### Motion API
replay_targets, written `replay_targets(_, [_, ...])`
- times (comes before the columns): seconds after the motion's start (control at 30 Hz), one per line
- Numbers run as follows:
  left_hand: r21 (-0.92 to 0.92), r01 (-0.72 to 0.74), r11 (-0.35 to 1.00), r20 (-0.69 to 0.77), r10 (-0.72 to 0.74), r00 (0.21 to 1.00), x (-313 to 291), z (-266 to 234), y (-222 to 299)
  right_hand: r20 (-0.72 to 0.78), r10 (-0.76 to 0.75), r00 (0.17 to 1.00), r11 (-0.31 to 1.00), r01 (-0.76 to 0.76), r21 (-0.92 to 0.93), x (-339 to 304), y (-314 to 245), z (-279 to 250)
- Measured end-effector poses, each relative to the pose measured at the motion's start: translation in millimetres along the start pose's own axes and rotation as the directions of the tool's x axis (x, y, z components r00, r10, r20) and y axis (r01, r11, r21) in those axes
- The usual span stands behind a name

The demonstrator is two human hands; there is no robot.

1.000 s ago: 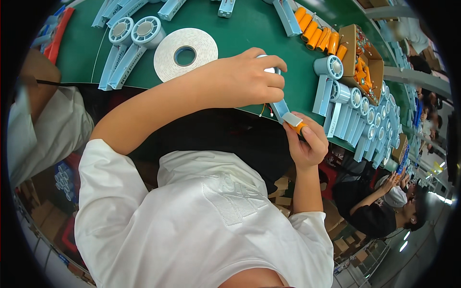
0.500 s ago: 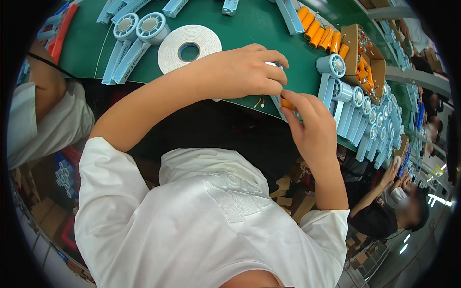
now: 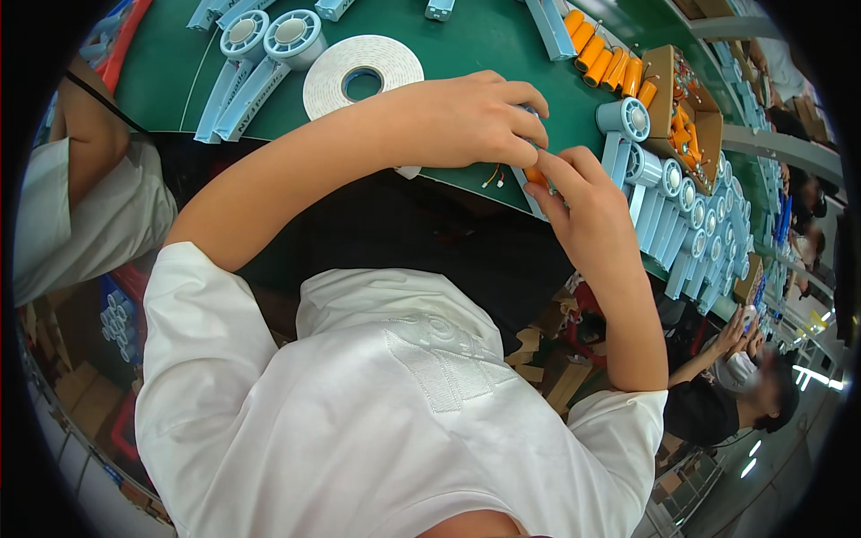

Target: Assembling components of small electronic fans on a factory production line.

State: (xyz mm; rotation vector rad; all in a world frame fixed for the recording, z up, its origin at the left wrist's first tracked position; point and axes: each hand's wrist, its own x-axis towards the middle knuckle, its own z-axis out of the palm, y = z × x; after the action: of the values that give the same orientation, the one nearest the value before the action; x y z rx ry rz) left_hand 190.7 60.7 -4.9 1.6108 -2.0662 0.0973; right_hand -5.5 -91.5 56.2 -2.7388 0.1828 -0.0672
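Note:
Near the table's front edge, my left hand (image 3: 489, 121) curls over a light-blue handheld fan body (image 3: 529, 190), whose upper part is mostly hidden under the fingers. The lower end of its handle shows below my right fingertips. My right hand (image 3: 592, 202) comes in from the right with thumb and index finger closed on an orange cylindrical battery (image 3: 535, 175). That battery lies at the handle, but how deep it sits in there is hidden. Thin red and yellow wires with small white connectors (image 3: 493, 182) stick out beneath my left hand. The two hands' fingertips nearly touch.
A white tape roll (image 3: 323, 76) lies on the green table (image 3: 466, 54) left of my hands. Two fan bodies (image 3: 256, 76) lie farther left. Several orange batteries (image 3: 594, 52), a cardboard box (image 3: 708, 130) and rows of fan bodies (image 3: 664, 215) fill the right. Other people sit either side.
The whole view has shifted slightly, so the table's things sit a little higher and farther right. Both hands keep hold at the same fan body, with only small finger movement.

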Motion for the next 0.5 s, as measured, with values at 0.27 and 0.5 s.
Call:
replay_targets(0.27, [-0.030, 0.018, 0.999, -0.020, -0.019, 1.000, -3, -1, 2, -0.129, 0.009, 0.992, 0.995, 0.004, 0.102, -12, -1, -2])
replay_targets(0.5, [-0.045, 0.003, 0.999, -0.025, -0.004, 1.000, -1, 3, 0, -0.193, 0.054, 0.980, 0.995, -0.036, 0.096, -17, 1, 0])
